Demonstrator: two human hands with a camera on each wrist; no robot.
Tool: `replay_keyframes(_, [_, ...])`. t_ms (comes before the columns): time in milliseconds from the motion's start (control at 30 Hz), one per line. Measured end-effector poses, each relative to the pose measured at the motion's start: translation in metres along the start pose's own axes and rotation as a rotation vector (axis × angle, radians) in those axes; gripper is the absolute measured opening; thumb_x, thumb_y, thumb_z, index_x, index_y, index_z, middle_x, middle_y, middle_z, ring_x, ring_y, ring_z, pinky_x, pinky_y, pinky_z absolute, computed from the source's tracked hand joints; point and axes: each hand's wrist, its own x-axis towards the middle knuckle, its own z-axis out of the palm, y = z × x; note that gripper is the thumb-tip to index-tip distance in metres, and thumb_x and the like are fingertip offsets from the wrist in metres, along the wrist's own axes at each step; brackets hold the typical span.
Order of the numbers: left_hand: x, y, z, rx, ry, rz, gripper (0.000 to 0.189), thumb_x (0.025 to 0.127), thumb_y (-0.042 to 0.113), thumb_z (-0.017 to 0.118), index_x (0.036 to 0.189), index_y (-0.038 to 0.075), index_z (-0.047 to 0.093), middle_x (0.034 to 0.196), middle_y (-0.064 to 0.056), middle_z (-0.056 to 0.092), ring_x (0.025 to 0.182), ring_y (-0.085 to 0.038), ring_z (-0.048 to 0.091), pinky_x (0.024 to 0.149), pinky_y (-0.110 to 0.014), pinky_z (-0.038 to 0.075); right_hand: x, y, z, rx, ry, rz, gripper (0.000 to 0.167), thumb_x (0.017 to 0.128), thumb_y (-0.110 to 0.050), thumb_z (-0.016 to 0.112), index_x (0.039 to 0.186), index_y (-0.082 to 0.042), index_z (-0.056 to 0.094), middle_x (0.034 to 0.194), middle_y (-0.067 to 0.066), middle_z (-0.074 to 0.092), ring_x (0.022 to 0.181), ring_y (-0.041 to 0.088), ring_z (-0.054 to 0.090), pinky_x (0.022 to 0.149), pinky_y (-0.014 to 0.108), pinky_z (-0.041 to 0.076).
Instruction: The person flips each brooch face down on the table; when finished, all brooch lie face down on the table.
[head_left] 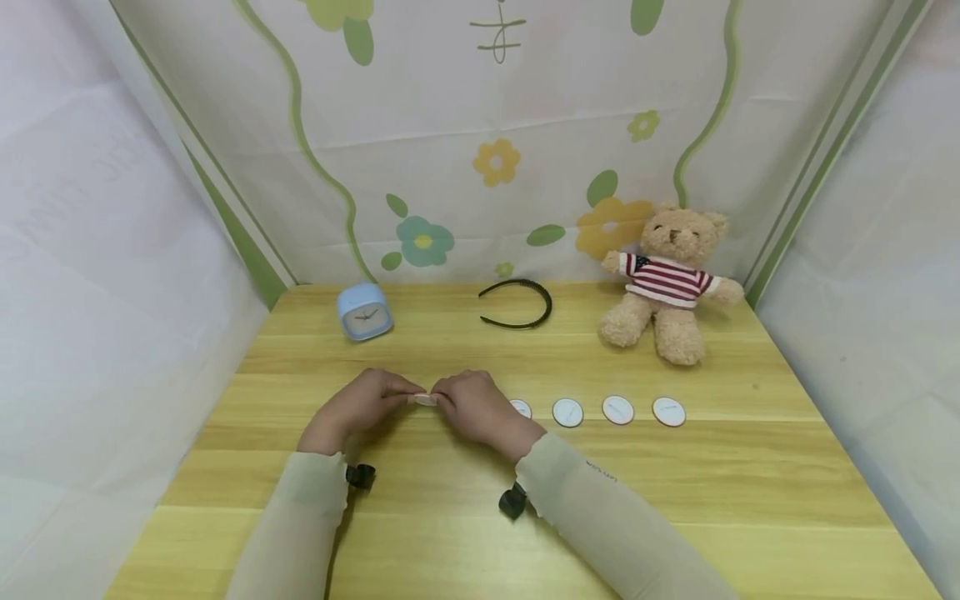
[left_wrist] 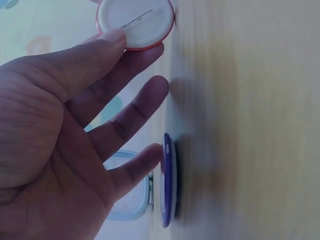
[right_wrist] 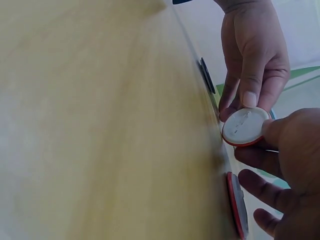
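Between the two hands is a round pin-back badge (head_left: pixel 425 400), its white back and metal pin (left_wrist: pixel 137 19) turned toward the wrist camera. My left hand (head_left: pixel 360 407) pinches one edge between thumb and forefinger, the other fingers spread. At the opposite edge, my right hand (head_left: pixel 474 407) pinches it with thumb (right_wrist: pixel 274 131) and finger. Its rim is red in the right wrist view. A blue-rimmed badge (left_wrist: pixel 169 180) lies by the left little finger, hidden in the head view. Another red-rimmed badge (right_wrist: pixel 237 205) lies beside the right hand's lower fingers.
Several badges lie back-up in a row to the right, one (head_left: pixel 520 408) partly behind the right hand, another (head_left: pixel 669 411) farthest out. A blue clock (head_left: pixel 364 312), black headband (head_left: pixel 546 302) and teddy bear (head_left: pixel 666 287) line the back of the wooden table (head_left: pixel 450 533), before a flowered cloth.
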Motion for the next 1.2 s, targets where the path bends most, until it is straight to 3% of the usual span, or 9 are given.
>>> replay_keyframes(233, [0.003,0.005,0.003,-0.044,0.048,-0.027,0.019,0.106,0.015,0.073,0.114,0.03,0.081,0.11,0.01,0.08,0.11,-0.014,0.073,0.104,-0.05,0.058,-0.001,-0.001,-0.002,0.048,0.055,0.022,0.007,0.107,-0.023,0.072,0.113,-0.021,0.075,0.099,-0.005,0.077,0.087,0.012,0.066,0.082,0.032,0.056])
replay_keyframes(367, [0.003,0.007,0.004,-0.068,0.043,-0.015,0.022,0.103,0.009,0.075,0.113,0.028,0.073,0.106,0.006,0.077,0.103,-0.014,0.07,0.099,-0.045,0.057,-0.002,-0.001,-0.003,0.06,0.056,-0.013,0.009,0.103,-0.016,0.076,0.111,-0.019,0.075,0.093,-0.006,0.073,0.083,0.011,0.062,0.078,0.029,0.055])
replay_keyframes(533, [0.003,0.007,0.007,-0.08,0.029,-0.018,0.026,0.099,0.005,0.079,0.111,0.028,0.074,0.105,0.01,0.076,0.104,-0.015,0.068,0.099,-0.045,0.056,-0.003,-0.002,-0.004,0.042,0.018,-0.039,0.018,0.102,-0.019,0.079,0.12,-0.017,0.077,0.096,-0.006,0.075,0.087,0.011,0.065,0.085,0.031,0.057])
replay_keyframes(767, [0.005,0.007,0.01,-0.06,0.008,-0.035,0.027,0.098,0.008,0.081,0.114,0.03,0.077,0.112,0.013,0.076,0.112,-0.014,0.069,0.105,-0.047,0.056,-0.003,-0.001,-0.002,-0.001,-0.011,-0.061,0.026,0.102,-0.024,0.08,0.127,-0.017,0.08,0.122,-0.003,0.081,0.112,0.018,0.074,0.105,0.04,0.057])
replay_keyframes(1200, [0.005,0.01,0.009,0.016,-0.033,-0.023,0.025,0.096,0.009,0.084,0.117,0.022,0.082,0.119,0.007,0.076,0.116,-0.02,0.065,0.108,-0.052,0.054,-0.003,0.0,-0.001,-0.068,-0.061,-0.068,0.019,0.104,-0.028,0.077,0.121,-0.022,0.084,0.123,-0.006,0.08,0.118,0.02,0.071,0.106,0.047,0.055])
